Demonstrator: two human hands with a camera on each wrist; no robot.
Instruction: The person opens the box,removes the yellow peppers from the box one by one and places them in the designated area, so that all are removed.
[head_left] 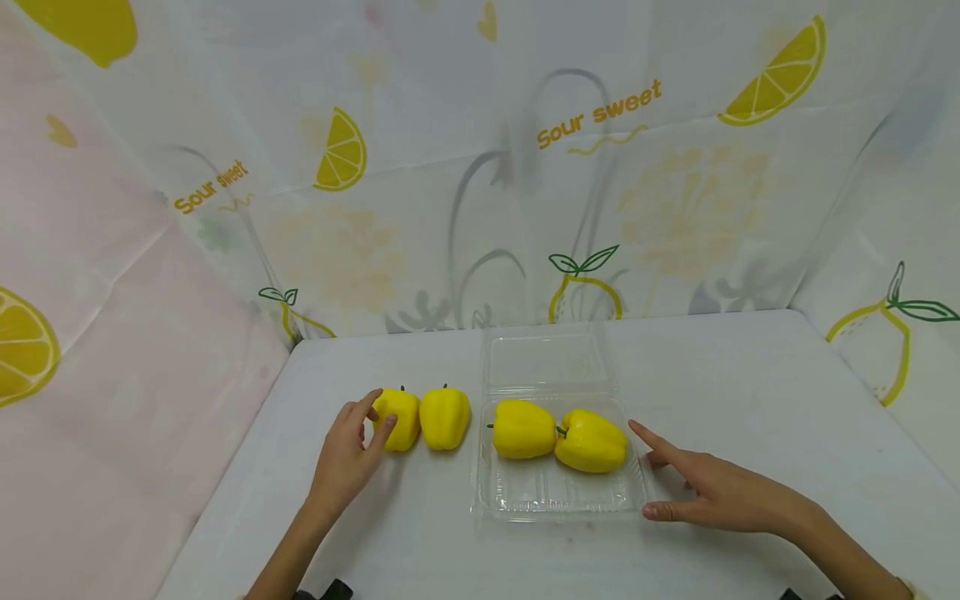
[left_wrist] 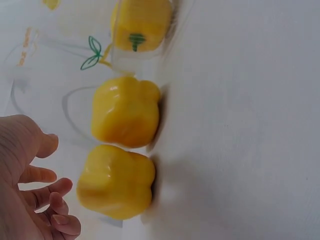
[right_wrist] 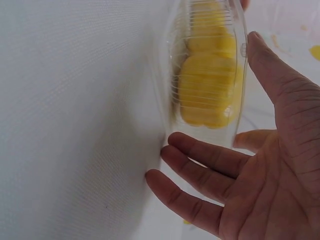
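Note:
My left hand [head_left: 350, 454] hovers over the leftmost yellow bell pepper [head_left: 401, 421], thumb and fingers spread apart and gripping nothing. In the left wrist view that bell pepper [left_wrist: 117, 181] sits just beyond the fingertips. A second loose bell pepper [head_left: 445, 419] stands upright right beside it. Two more bell peppers, a left one [head_left: 522, 429] and a right one [head_left: 591, 442], lie on their sides in a clear plastic clamshell box [head_left: 555, 500]. My right hand [head_left: 720, 492] is at the box's right side, its fingers extended; in the right wrist view the thumb [right_wrist: 280, 75] is at the rim.
The box's clear lid [head_left: 547, 360] lies folded open toward the back of the white table [head_left: 720, 367]. A curtain [head_left: 420, 192] printed with lemons hangs behind the table and along its sides.

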